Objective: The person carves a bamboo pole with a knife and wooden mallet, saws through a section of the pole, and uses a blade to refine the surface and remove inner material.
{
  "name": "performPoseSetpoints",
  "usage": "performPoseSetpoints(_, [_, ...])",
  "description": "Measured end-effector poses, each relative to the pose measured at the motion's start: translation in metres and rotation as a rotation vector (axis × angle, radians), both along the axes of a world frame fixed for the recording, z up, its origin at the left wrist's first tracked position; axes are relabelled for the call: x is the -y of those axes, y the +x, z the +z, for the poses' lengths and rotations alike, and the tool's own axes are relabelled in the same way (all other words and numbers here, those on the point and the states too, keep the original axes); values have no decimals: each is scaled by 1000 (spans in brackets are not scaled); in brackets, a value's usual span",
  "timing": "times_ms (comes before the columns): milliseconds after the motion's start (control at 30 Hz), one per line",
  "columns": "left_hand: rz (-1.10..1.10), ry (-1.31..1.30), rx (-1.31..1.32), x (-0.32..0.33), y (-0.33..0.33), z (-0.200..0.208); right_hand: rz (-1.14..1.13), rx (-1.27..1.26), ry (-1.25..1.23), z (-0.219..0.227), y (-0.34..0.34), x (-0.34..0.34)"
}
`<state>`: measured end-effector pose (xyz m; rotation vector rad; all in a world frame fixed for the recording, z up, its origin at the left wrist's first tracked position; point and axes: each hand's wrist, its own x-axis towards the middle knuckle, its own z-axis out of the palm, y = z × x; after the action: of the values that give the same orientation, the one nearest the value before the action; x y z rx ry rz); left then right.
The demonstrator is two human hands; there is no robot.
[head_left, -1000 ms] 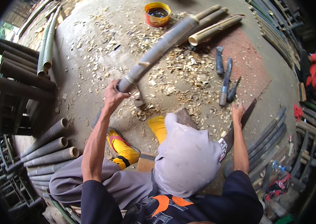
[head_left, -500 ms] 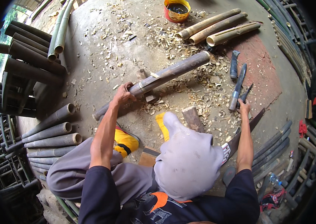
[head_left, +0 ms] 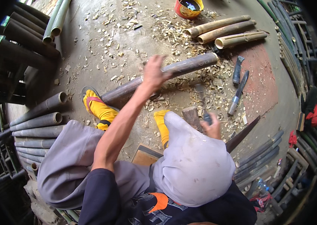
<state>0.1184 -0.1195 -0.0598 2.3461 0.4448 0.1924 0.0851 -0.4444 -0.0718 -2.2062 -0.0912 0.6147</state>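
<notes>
A long dark bamboo tube [head_left: 194, 65] lies slantwise across the floor, its pale cut end at the far right. Over its middle is my left hand [head_left: 154, 74], fingers smeared by motion, so its grip is unclear. My right hand [head_left: 214, 127] is closed around the black handle of a narrow tool [head_left: 202, 98]. The tool's shaft points away toward the tube and is blurred; its exact kind does not show. A short wood block [head_left: 192, 117] sits just left of that hand. My left foot, in a yellow sock [head_left: 100, 109], is near the tube's near end.
Two dark-handled blades [head_left: 237, 93] [head_left: 237, 70] lie to the right, and a long saw blade [head_left: 243, 134] sits beside my knee. Pale bamboo lengths [head_left: 240, 38] and a paint bucket [head_left: 189, 9] are beyond. Dark tubes [head_left: 40, 131] lie stacked at left; shavings [head_left: 123, 24] litter the floor.
My left hand has moved right along the bamboo tube. My right hand has lifted the black-handled tool from beside the other blades and brought it left, near the wood block.
</notes>
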Motion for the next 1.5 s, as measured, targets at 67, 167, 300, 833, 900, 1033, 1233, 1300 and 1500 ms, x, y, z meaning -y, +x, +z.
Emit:
performPoseSetpoints(67, [-78,181,-132,30,26,4,156,37,20,-30,-25,-41])
performPoseSetpoints(167, [-135,312,-237,40,52,-25,274,17,-50,-42,-42,-102])
performPoseSetpoints(300, [-101,149,-192,37,58,-35,293,-36,-17,-49,-35,-135])
performPoseSetpoints(833, [-121,33,-322,41,60,-7,309,-225,118,-54,-31,-167])
performPoseSetpoints(900, [-107,33,-342,41,62,-8,320,-230,118,-55,-35,-169])
performPoseSetpoints(1033, [-78,29,-340,47,60,-14,329,-237,117,-54,-42,-171])
performPoseSetpoints(1233, [-75,57,-377,43,66,-3,344,-260,126,-54,-45,-177])
performPoseSetpoints(1300, [-47,40,-372,43,67,-5,356,-281,124,-55,-48,-178])
performPoseSetpoints(1500, [-62,38,-369,48,65,-6,365,-306,141,-56,-53,-182])
